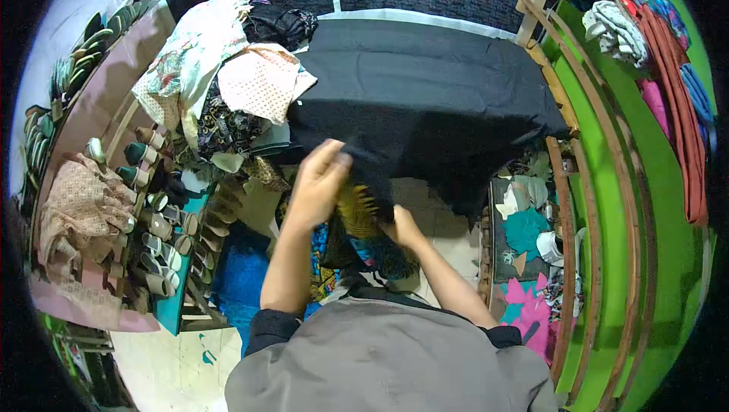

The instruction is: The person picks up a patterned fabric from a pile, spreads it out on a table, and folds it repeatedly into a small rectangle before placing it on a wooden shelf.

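A large black cloth [425, 85] lies spread over a table in front of me. My left hand [317, 184] grips its near edge, fingers curled around the fabric. My right hand [401, 228] is lower, under that hanging edge, closed on the black cloth where it meets a patterned yellow and blue fabric [364, 233]. Which of the two fabrics the right hand pinches is partly hidden.
A heap of printed and pink fabrics [228, 78] sits at the table's left. Spools and small tools fill a rack [156, 222] on the left. Wooden rails [577, 207] and a green wall with hanging clothes [668, 55] are on the right. Cloth scraps [524, 237] litter the floor.
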Motion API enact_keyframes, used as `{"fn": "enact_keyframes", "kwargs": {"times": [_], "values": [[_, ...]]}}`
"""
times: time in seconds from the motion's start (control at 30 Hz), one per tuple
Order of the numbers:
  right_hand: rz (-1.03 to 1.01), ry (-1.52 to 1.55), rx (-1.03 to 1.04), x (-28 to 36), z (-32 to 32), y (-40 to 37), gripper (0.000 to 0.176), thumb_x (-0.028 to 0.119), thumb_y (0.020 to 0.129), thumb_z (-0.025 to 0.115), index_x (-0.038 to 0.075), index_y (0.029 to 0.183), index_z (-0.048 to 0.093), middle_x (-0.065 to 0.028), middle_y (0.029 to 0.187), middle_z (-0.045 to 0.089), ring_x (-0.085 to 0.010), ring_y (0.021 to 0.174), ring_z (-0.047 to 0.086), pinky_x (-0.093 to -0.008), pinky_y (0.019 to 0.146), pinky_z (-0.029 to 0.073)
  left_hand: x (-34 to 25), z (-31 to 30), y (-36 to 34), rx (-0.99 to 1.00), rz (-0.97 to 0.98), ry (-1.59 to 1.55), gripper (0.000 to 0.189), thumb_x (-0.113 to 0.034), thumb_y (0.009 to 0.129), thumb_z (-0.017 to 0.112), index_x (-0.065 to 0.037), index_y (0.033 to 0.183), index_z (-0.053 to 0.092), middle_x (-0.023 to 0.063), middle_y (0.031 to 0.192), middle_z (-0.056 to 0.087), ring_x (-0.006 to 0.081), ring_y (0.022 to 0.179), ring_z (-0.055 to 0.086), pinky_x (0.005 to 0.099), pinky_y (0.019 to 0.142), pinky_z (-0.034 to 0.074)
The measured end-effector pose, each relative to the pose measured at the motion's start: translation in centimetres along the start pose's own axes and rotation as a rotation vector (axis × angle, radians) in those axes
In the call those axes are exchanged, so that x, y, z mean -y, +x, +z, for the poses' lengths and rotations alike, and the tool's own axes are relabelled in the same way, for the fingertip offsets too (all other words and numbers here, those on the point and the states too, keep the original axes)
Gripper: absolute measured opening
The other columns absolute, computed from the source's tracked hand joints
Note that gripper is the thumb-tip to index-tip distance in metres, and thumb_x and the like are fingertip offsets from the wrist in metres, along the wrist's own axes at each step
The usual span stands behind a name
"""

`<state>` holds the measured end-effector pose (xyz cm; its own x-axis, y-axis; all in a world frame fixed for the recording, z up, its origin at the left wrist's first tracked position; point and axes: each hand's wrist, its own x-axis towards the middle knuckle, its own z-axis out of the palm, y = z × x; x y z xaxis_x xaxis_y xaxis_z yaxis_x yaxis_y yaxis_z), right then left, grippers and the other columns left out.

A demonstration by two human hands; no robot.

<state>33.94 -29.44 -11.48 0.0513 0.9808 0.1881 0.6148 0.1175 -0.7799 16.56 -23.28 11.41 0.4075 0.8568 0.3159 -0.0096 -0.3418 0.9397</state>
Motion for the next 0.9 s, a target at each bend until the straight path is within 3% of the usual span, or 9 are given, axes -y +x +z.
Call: {"fn": "enact_keyframes", "kwargs": {"times": [0.13, 0.17, 0.2, 0.33, 0.43, 0.57, 0.67, 0.73, 0.9], "values": [[0.274, 0.251, 0.119, -4.3, 3.0, -3.4, 0.020, 0.007, 0.073, 0.053, 0.000, 0.090, 0.060, -0.0196, 0.088, 0.061, -0.0313, 0.084, 0.059, -0.0348, 0.074, 0.044, -0.7, -9.9, 0.2, -0.688, 0.023, -0.219, 0.030, -0.022, 0.089, 0.050, -0.003, 0.113, 0.050, 0.0084, 0.097, 0.057, 0.0184, 0.087, 0.056, 0.0312, 0.079, 0.045], [0.331, 0.343, 0.161, -5.2, 2.8, -3.7, 0.021, 0.005, 0.071, 0.051, -0.001, 0.089, 0.059, -0.0199, 0.088, 0.061, -0.0321, 0.084, 0.058, -0.0347, 0.074, 0.044, -0.4, -13.2, -0.7, -0.516, 0.057, -0.525, 0.026, -0.021, 0.090, 0.048, -0.002, 0.108, 0.050, 0.0083, 0.095, 0.057, 0.0199, 0.085, 0.058, 0.0330, 0.077, 0.046], [0.272, 0.286, 0.052, -5.1, 2.0, -3.7, 0.023, 0.005, 0.070, 0.052, -0.001, 0.092, 0.059, -0.0203, 0.088, 0.061, -0.0317, 0.083, 0.059, -0.0346, 0.073, 0.044, 0.5, -14.9, -1.3, -0.676, 0.082, -0.536, 0.025, -0.021, 0.090, 0.048, -0.001, 0.104, 0.051, 0.0079, 0.095, 0.057, 0.0192, 0.084, 0.057, 0.0332, 0.076, 0.046], [0.161, 0.075, -0.262, 0.2, -4.5, -1.3, 0.026, 0.009, 0.069, 0.055, 0.001, 0.093, 0.058, -0.0200, 0.077, 0.060, -0.0327, 0.071, 0.060, -0.0356, 0.062, 0.045, 8.1, -16.8, -4.0, -1.140, 0.082, -0.003, 0.029, -0.014, 0.085, 0.054, 0.001, 0.108, 0.046, 0.0083, 0.103, 0.051, 0.0174, 0.092, 0.049, 0.0294, 0.082, 0.040], [0.222, 0.025, -0.200, 6.5, -8.5, 1.1, 0.019, 0.015, 0.068, 0.057, 0.006, 0.085, 0.058, -0.0190, 0.068, 0.057, -0.0360, 0.064, 0.057, -0.0388, 0.056, 0.044, 6.5, -8.1, -4.1, -0.874, 0.201, 0.470, 0.048, -0.011, 0.069, 0.069, -0.004, 0.110, 0.046, 0.0073, 0.112, 0.046, 0.0190, 0.102, 0.044, 0.0301, 0.082, 0.038], [0.014, 0.128, -0.042, 14.1, -8.9, 1.9, 0.024, 0.010, 0.063, 0.055, 0.007, 0.085, 0.049, -0.0194, 0.075, 0.056, -0.0394, 0.072, 0.054, -0.0412, 0.063, 0.043, 3.2, -0.1, -3.9, 0.159, 0.215, 0.519, 0.082, -0.025, 0.054, 0.079, -0.010, 0.125, 0.041, 0.0144, 0.122, 0.047, 0.0289, 0.115, 0.044, 0.0355, 0.091, 0.040], [-0.086, 0.138, -0.075, 15.2, -9.0, 1.8, 0.024, 0.001, 0.058, 0.053, 0.003, 0.081, 0.047, -0.0164, 0.079, 0.052, -0.0335, 0.076, 0.052, -0.0365, 0.066, 0.042, 6.5, 0.9, -3.6, 0.476, 0.112, 0.650, 0.037, -0.007, 0.062, 0.063, -0.004, 0.098, 0.059, 0.0153, 0.088, 0.061, 0.0309, 0.083, 0.059, 0.0353, 0.073, 0.047], [-0.108, 0.084, -0.132, 13.7, -9.0, 1.8, 0.022, -0.003, 0.056, 0.052, 0.000, 0.078, 0.047, -0.0126, 0.076, 0.050, -0.0251, 0.068, 0.050, -0.0300, 0.062, 0.040, 5.3, 0.7, -3.1, 0.303, 0.087, 0.363, 0.023, -0.001, 0.060, 0.054, -0.001, 0.082, 0.062, 0.0159, 0.075, 0.060, 0.0323, 0.070, 0.059, 0.0348, 0.062, 0.046], [-0.062, -0.132, -0.303, 4.7, -4.3, 0.5, 0.026, -0.001, 0.061, 0.059, 0.002, 0.086, 0.056, -0.0161, 0.084, 0.057, -0.0354, 0.079, 0.056, -0.0370, 0.067, 0.045, 1.2, -1.0, -2.6, 0.088, 0.372, 0.355, 0.027, 0.003, 0.056, 0.053, 0.003, 0.082, 0.061, 0.0172, 0.074, 0.061, 0.0296, 0.069, 0.062, 0.0313, 0.063, 0.047]]}}
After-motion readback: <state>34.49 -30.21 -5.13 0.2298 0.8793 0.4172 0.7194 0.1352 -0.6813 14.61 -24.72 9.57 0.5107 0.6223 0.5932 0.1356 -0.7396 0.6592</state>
